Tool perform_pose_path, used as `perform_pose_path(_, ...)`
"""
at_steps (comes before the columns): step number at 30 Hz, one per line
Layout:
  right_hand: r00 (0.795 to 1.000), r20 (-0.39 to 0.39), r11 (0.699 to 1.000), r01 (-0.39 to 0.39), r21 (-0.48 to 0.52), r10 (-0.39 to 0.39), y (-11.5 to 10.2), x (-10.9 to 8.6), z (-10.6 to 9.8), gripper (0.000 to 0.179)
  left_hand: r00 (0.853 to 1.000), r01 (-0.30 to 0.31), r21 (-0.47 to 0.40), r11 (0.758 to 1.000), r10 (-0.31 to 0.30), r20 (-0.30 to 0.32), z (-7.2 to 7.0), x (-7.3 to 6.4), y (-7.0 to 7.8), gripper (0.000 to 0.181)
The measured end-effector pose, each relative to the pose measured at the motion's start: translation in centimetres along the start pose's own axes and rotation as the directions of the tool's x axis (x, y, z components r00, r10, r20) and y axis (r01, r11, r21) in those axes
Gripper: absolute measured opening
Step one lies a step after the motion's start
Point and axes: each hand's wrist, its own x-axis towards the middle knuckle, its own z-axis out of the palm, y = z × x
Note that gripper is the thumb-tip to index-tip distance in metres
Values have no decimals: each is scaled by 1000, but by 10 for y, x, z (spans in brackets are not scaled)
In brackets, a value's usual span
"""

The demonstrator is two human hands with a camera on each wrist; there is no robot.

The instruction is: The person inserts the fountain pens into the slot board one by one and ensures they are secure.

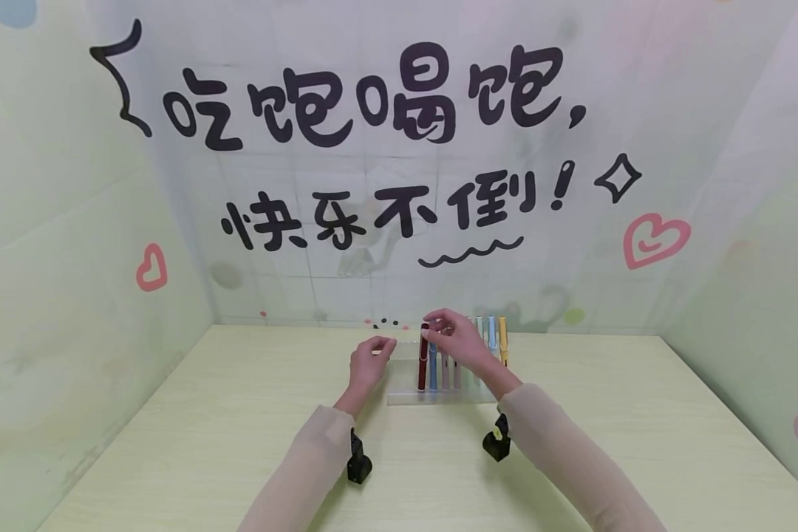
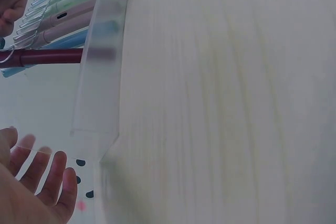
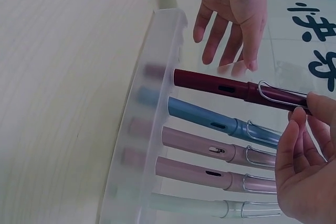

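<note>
A clear pen stand (image 1: 399, 400) with a frosted base holds a row of upright fountain pens. My right hand (image 1: 462, 340) pinches the clip end of a dark red fountain pen (image 3: 210, 83) between thumb and fingertips. That pen's lower end sits in a slot of the base, visible as a dark blur through the frosted wall. My left hand (image 1: 370, 363) grips the stand's left edge, the thumb in front and the fingers behind the clear panel. Beside the red pen stands a blue pen (image 3: 205, 116), followed by two dusty pink pens (image 3: 197, 141).
Further right in the stand are pale green pens, a light blue pen (image 1: 492, 332) and a yellow pen (image 1: 503, 340). The stand is near the back of the pale wooden table (image 1: 239, 436). A printed wall cloth (image 1: 286, 288) closes off the back, with side walls left and right.
</note>
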Motion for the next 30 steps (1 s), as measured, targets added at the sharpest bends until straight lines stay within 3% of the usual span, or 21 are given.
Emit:
perform_pose_path(4, 1000, -30, 1000, -3, -22, 3, 1, 2, 2, 24, 1000, -8, 2, 1000, 8, -2, 0, 0, 0, 25)
perform_pose_path(8, 997, -66, 993, 18, -117, -26, 5, 5, 4, 22, 1000, -12, 3, 1000, 12, -2, 0, -1, 0, 25)
perform_pose_path(16, 984, -70, 936, 134, -326, -165, 16, 10, 7, 27, 1000, -17, 3, 1000, 17, 1, 0, -1, 1, 25)
perform_pose_path(22, 980, -69, 916, 148, -372, -187, 18, 11, 10, 31, 1000, -16, 0, 1000, 16, 1, 0, -1, 0, 26)
perform_pose_path(30, 983, -78, 916, 127, -380, -169, 16, 11, 13, 31, 1000, -19, -1, 1000, 19, 7, -1, -1, 0, 27)
